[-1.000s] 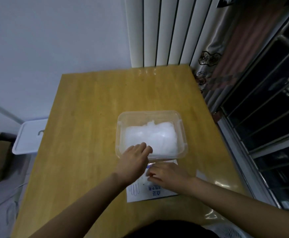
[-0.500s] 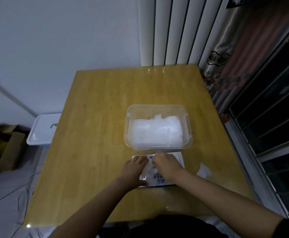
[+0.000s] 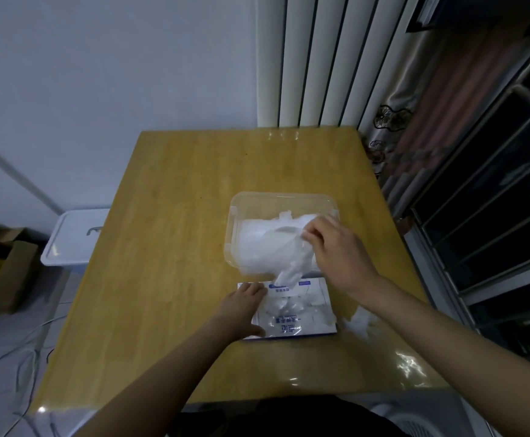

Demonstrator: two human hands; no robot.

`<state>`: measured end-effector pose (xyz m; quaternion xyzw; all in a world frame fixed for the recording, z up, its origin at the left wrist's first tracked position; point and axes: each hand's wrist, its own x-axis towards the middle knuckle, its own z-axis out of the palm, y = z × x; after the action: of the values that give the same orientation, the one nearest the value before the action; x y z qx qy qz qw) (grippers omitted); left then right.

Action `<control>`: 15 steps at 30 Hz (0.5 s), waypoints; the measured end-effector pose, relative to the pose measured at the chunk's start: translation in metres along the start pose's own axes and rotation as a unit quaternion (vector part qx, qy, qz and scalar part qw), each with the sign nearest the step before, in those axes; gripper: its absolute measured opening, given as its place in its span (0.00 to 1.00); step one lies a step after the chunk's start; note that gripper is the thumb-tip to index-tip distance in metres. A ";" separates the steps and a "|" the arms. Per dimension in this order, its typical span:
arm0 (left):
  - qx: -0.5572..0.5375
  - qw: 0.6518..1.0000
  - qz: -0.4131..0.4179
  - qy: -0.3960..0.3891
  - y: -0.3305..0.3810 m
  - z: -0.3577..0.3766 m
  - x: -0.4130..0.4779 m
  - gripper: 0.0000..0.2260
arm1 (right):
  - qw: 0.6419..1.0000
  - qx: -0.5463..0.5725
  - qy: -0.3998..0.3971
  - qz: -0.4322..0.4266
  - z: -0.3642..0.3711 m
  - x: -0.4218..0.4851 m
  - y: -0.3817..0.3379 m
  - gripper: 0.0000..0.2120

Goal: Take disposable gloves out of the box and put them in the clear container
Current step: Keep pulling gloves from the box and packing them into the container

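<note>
A flat white glove box [image 3: 301, 313] with blue print lies on the wooden table near me. Just beyond it stands the clear container [image 3: 235, 212], partly filled with thin translucent gloves. My right hand [image 3: 336, 250] hovers over the container's near right corner and pinches a bunch of gloves [image 3: 289, 257] that trails down toward the box opening. My left hand [image 3: 241, 307] rests on the left end of the box, fingers bent over its edge. A loose glove [image 3: 360, 323] lies on the table right of the box.
The wooden table [image 3: 178, 247] has a glossy cover. A white lidded bin [image 3: 74, 234] stands on the floor to the left, beside cardboard boxes [image 3: 2, 272]. Curtains and a dark window frame run along the right. Cables lie on the floor at the lower left.
My right hand has lifted from the box opening up over the container, pulling a bunch of gloves with it. My left hand has stayed on the box's left end.
</note>
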<state>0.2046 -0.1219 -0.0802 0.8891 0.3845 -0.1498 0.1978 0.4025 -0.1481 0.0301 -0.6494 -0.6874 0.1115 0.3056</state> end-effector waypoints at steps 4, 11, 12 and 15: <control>-0.137 0.986 -0.038 0.085 0.002 -0.022 -0.006 0.17 | 0.997 0.041 -0.025 0.055 -0.013 0.016 0.008 0.10; -0.293 0.914 -0.014 0.281 0.013 -0.092 -0.005 0.27 | 0.987 0.099 -0.113 0.055 -0.017 0.032 0.013 0.14; -0.292 0.924 -0.012 0.249 0.015 -0.098 -0.001 0.30 | 0.985 0.111 -0.125 0.051 -0.016 0.034 0.011 0.15; -0.333 0.920 -0.013 0.208 0.016 -0.110 0.011 0.13 | 0.979 0.151 -0.108 0.087 -0.014 0.044 0.015 0.14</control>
<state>0.2362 -0.0743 0.0151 0.7783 0.4561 0.1726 0.3956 0.4242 -0.1073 0.0447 -0.6368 -0.6327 0.3100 0.3132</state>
